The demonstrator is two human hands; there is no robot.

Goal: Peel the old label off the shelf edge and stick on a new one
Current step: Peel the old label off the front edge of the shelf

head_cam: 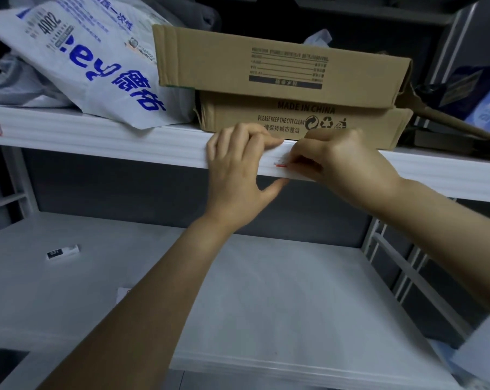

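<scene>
Cardboard box point(280, 57) atop another box point(302, 119), blue-printed white bag point(91, 66), small black-and-white item point(62, 251), perhaps a cartridge

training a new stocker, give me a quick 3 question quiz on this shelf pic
1. True or false: the left hand and right hand are both at the shelf edge.
2. What lies just above the hands? A bottles B two stacked boxes C a bucket
3. Fill in: the bag beside the boxes has ___ print.
Key: 1 true; 2 B; 3 blue.
</scene>
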